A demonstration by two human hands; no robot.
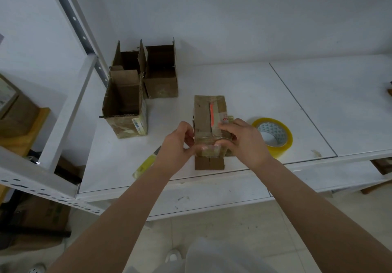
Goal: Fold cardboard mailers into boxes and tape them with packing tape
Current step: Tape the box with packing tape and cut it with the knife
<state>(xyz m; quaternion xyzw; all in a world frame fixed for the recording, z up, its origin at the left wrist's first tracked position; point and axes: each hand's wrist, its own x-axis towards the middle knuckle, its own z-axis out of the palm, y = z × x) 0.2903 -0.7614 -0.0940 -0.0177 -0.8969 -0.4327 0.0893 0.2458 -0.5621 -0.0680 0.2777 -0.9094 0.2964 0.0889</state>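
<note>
A small brown cardboard box [206,113] lies on the white table [254,94] near its front edge, with old clear tape and a red label strip on top. My left hand [178,145] grips its left near side, thumb pressing on the taped end. My right hand [244,139] holds the right near side, fingers laid over the tape. A roll of yellowish packing tape [273,136] rests on the table just right of my right hand. A yellow-handled cutter [146,162] lies on the table left of my left forearm.
Three open cardboard boxes stand at the back left: a near one [125,107], one behind it [127,58] and one to its right [161,71]. A white metal shelf frame [70,111] borders the table's left side. More boxes sit on the floor at left.
</note>
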